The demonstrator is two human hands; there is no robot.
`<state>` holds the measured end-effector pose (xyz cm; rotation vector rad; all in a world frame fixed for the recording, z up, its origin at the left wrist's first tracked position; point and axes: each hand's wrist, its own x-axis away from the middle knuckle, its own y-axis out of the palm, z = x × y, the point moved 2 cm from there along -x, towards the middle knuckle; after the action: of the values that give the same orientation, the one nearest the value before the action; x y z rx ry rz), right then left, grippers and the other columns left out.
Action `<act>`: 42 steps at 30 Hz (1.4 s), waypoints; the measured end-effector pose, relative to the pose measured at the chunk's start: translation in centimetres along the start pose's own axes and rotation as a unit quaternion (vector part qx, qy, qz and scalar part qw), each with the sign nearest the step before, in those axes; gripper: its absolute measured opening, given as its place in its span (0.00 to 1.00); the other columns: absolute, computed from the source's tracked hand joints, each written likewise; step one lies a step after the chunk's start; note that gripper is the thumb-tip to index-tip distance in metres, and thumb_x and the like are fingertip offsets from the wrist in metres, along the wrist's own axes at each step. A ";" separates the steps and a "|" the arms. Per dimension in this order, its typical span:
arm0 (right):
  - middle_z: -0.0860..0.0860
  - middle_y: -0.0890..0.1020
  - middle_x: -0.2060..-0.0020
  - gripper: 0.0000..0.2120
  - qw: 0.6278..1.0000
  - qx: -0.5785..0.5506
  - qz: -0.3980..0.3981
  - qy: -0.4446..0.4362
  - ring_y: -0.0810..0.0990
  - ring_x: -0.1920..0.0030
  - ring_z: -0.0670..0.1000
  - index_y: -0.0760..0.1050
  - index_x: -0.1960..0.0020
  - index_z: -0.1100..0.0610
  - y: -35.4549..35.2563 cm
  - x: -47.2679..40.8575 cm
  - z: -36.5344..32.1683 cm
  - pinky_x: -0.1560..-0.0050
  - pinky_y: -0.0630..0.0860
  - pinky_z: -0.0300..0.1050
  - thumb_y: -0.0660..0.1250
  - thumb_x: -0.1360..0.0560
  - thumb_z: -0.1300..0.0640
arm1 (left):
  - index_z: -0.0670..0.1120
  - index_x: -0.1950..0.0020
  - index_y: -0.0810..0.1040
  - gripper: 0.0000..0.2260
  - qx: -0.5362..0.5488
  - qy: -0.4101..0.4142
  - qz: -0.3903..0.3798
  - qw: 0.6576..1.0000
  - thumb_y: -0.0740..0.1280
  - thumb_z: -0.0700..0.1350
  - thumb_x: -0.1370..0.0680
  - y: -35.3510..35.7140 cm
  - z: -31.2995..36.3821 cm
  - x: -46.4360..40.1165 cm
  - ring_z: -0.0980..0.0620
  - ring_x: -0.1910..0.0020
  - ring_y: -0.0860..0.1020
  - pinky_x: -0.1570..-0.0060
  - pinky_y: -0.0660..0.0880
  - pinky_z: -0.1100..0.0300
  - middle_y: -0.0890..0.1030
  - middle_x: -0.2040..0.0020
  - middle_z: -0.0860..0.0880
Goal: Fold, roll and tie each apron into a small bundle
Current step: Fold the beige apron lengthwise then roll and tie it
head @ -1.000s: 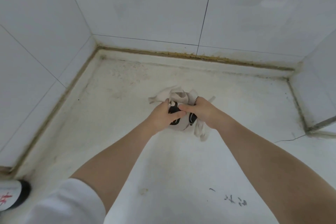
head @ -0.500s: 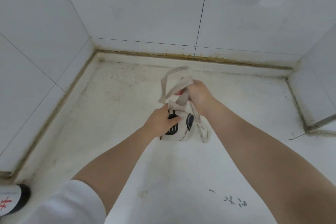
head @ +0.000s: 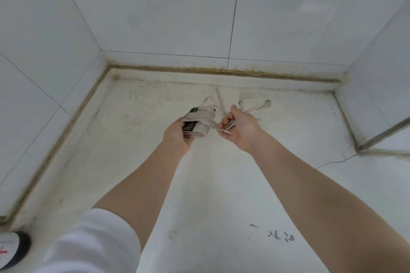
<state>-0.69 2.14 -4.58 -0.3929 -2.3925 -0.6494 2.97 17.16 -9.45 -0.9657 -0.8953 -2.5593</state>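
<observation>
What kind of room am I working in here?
Likely a tiled corner of a washroom or utility space: glossy white wall tiles, a stained floor with grimy sealant along the joint, and a metal-edged threshold at right.

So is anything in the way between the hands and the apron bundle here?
Nothing visible. The left hand already holds the rolled apron bundle directly, and the right hand grips the straps coming off it. Both are held up above the bare floor, with no other item near them.
</observation>
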 end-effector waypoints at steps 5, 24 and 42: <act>0.50 0.68 0.70 0.16 0.997 -0.026 0.076 0.013 0.64 0.83 0.41 0.66 0.63 0.55 0.7 -0.1 1.0 0.85 0.58 0.31 0.53 0.17 0.53 | 0.37 0.59 0.73 0.14 0.064 -0.079 -0.058 0.993 0.49 0.36 0.21 1.9 -1.3 2.9 0.51 0.72 0.77 0.76 0.74 0.65 0.79 0.72 0.43; 0.53 0.80 0.54 0.16 0.919 0.308 0.066 -0.236 0.79 0.51 0.54 0.74 0.48 0.58 -0.5 -0.5 0.3 0.51 0.73 0.46 0.56 0.19 0.46 | 0.43 0.39 0.75 0.16 -0.416 0.028 -0.230 0.880 0.68 0.47 0.24 3.0 0.0 3.3 0.48 0.52 0.80 0.55 0.77 0.57 0.81 0.47 0.45; 0.44 0.81 0.73 0.05 0.896 0.363 -0.156 -0.206 0.77 0.71 0.40 0.79 0.62 0.58 -2.6 0.0 0.5 0.66 0.71 0.31 0.70 0.27 0.64 | 0.39 0.53 0.80 0.16 -0.455 0.283 -0.172 0.826 0.62 0.22 0.30 0.3 0.5 0.4 0.53 0.55 0.74 0.53 0.71 0.61 0.73 0.53 0.49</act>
<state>-2.08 0.26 -5.84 0.2054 -2.9068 0.2667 3.06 17.23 -8.68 -0.1081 0.4269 -3.3273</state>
